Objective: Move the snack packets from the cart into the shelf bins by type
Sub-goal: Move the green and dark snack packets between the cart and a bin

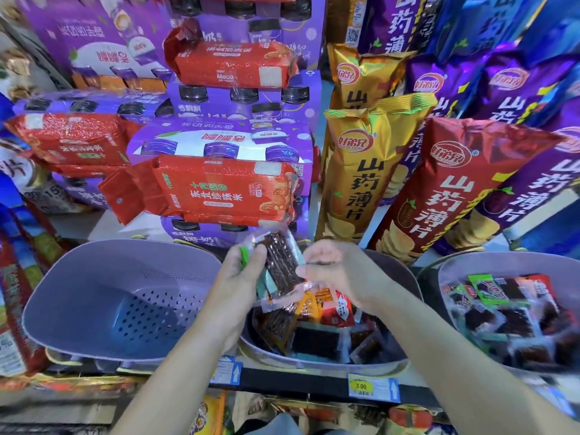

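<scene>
**Packets held over the middle bin**

My left hand pinches the clear-wrapped dark brown snack packets, long axis nearly upright, above the grey plastic middle bin. My right hand sits just beside them with fingers curled; I cannot tell whether it grips them.

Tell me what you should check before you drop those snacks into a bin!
1. Firm hold: the left hand grips the dark packets upright over the middle bin. Ok.
2. Right hand: its fingers reach the stack's edge, but pinching or only touching? Cannot tell.
3. Room in the left bin: only its holed bottom shows. Ok.
4. Middle bin sorted by type: dark, orange and red packets lie mixed. Not ok.
5. Right bin matches the held type: it holds dark packets, but the labels are too blurred. Cannot tell.
</scene>
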A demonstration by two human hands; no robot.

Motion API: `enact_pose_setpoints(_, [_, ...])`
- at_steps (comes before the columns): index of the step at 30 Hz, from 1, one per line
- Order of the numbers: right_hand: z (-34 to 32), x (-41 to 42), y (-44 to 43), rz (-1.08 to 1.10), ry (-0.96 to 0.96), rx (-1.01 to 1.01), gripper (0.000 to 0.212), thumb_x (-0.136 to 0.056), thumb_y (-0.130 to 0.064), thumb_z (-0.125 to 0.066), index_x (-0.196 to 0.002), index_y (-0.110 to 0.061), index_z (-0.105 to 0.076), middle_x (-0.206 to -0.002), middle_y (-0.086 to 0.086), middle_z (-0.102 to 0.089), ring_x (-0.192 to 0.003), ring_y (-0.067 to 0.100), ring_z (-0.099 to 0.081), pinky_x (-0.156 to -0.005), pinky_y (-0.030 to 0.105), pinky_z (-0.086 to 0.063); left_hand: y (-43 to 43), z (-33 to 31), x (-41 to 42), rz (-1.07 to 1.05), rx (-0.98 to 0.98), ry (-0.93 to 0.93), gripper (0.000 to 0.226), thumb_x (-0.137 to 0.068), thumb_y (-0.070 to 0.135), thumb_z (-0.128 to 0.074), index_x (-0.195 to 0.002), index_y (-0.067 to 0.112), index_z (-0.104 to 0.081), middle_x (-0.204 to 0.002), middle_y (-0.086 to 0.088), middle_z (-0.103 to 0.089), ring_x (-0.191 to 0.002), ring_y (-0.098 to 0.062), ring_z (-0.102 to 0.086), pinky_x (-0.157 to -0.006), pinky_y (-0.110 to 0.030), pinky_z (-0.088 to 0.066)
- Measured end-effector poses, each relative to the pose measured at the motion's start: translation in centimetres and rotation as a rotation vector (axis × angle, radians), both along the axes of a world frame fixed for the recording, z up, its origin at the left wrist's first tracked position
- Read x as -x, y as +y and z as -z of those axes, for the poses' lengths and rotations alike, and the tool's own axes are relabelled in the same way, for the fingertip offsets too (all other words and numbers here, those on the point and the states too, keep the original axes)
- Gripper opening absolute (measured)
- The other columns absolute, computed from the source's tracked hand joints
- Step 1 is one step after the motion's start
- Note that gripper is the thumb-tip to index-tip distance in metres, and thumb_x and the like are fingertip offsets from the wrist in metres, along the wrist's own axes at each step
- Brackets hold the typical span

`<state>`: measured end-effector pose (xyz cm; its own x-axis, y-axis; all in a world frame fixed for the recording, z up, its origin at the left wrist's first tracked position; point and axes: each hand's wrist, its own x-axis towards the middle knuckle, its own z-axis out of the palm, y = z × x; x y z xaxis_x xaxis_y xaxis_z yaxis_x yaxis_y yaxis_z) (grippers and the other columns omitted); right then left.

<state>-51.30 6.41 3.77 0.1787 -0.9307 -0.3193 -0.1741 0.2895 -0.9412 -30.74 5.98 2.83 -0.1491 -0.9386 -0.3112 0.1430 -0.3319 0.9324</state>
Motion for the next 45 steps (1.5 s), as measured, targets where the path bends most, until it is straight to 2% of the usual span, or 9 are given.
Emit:
enact_pose_setpoints(6, [1.4, -0.1, -0.8, -0.059, -0.001, -0.039, 0.014, -0.089, -0.024, -0.081, -0.098, -0.015, -0.076, -0.089, 0.003, -0.078, -0.076, 0.022, -0.074, -0.069, 0.028, -0.06, -0.2, 0.2, -1.2, -0.046, 0.073, -0.071, 0.021, -0.102, 0.015, -0.069, -0.12, 0.022, -0.061, -0.109, -0.002, -0.081, -0.097, -0.019, -0.079, -0.072, -0.027, -0.063])
enact_pose_setpoints(11, [5.7, 0.9, -1.0, -0.586, 0.735, -0.078, 0.043, -0.091, -0.036, -0.077, -0.13, -0.02, -0.067, -0.126, -0.002, -0.069, -0.112, 0.017, -0.066, -0.098, 0.033, -0.053, -0.9, 0.6, -3.2, -0.16, 0.055, -0.055, 0.027, -0.099, 0.014, -0.071, -0.123, 0.024, -0.065, -0.111, -0.003, -0.081, -0.101, -0.025, -0.078, -0.088, -0.042, -0.061])
enact_pose_setpoints(16, [8.2, -0.3, 0.8, -0.848, 1.044, -0.109, 0.049, -0.091, -0.031, -0.077, -0.132, -0.011, -0.059, -0.124, 0.01, -0.06, -0.111, 0.032, -0.058, -0.085, 0.035, -0.045, -1.2, 1.0, -3.9, -0.167, 0.044, -0.053, 0.031, -0.1, 0.014, -0.071, -0.128, 0.025, -0.064, -0.115, -0.003, -0.08, -0.105, -0.025, -0.078, -0.088, -0.042, -0.061])
enact_pose_setpoints(22, [7.8, 0.7, 0.1, -0.788, 0.956, -0.114, 0.022, -0.089, -0.027, -0.078, -0.091, -0.013, -0.061, -0.091, 0.01, -0.061, -0.082, 0.024, -0.054, -0.068, 0.034, -0.041, -1.2, 1.2, -4.1, -0.156, 0.051, -0.074, 0.03, -0.1, 0.018, -0.071, -0.127, 0.025, -0.063, -0.113, -0.002, -0.081, -0.103, -0.023, -0.078, -0.079, -0.034, -0.063])
enact_pose_setpoints(27, [6.6, 3.5, -0.4, -0.502, 0.886, -0.023, 0.002, -0.091, -0.016, -0.072, -0.09, -0.015, -0.07, -0.086, 0.003, -0.075, -0.077, 0.017, -0.069, -0.073, 0.038, -0.057, -1.3, 1.2, -4.2, -0.152, 0.035, -0.072, 0.029, -0.1, 0.018, -0.071, -0.128, 0.023, -0.063, -0.115, -0.004, -0.08, -0.106, -0.025, -0.078, -0.085, -0.041, -0.061])
enact_pose_setpoints(31, [5.0, 5.4, -0.9, -0.405, 0.91, -0.001, 0.027, -0.092, -0.022, -0.071, -0.07, -0.023, -0.055, -0.065, -0.001, -0.066, -0.061, 0.013, -0.063, -0.055, 0.03, -0.044, -1.2, 1.1, -4.1, -0.153, 0.035, -0.078, 0.029, -0.099, 0.02, -0.073, -0.125, 0.025, -0.064, -0.115, -0.003, -0.08, -0.105, -0.025, -0.078, -0.09, -0.043, -0.059])
enact_pose_setpoints(38, [1.1, 3.7, -0.4, -0.167, 0.054, -0.055, 0.012, -0.089, -0.021, -0.08, -0.101, -0.018, -0.076, -0.103, 0.002, -0.078, -0.095, 0.023, -0.076, -0.079, 0.034, -0.061, -0.5, 0.7, -2.6, -0.099, 0.083, -0.134, 0.022, -0.1, 0.02, -0.072, -0.119, 0.027, -0.063, -0.108, 0.006, -0.081, -0.097, -0.012, -0.078, -0.075, -0.027, -0.061])
enact_pose_setpoints(41, [0.0, 1.2, -0.6, -0.182, 0.114, 0.059, 0.023, -0.09, -0.026, -0.08, -0.112, -0.023, -0.074, -0.108, -0.006, -0.078, -0.094, 0.018, -0.077, -0.083, 0.034, -0.063, 0.0, 0.2, -1.3, -0.027, 0.095, -0.138, 0.017, -0.103, 0.027, -0.069, -0.118, 0.027, -0.061, -0.108, 0.016, -0.079, -0.097, 0.001, -0.075, -0.069, -0.015, -0.056])
enact_pose_setpoints(45, [-0.3, -0.6, -1.1, -0.071, 0.081, 0.056, 0.032, -0.084, -0.019, -0.085, -0.111, -0.011, -0.068, -0.098, 0.003, -0.079, -0.083, 0.022, -0.078, -0.076, 0.039, -0.064, 0.0, -0.5, -0.5, -0.027, 0.104, -0.088, 0.028, -0.102, 0.038, -0.066, -0.126, 0.025, -0.06, -0.12, 0.009, -0.077, -0.113, -0.008, -0.073, -0.091, -0.032, -0.056])
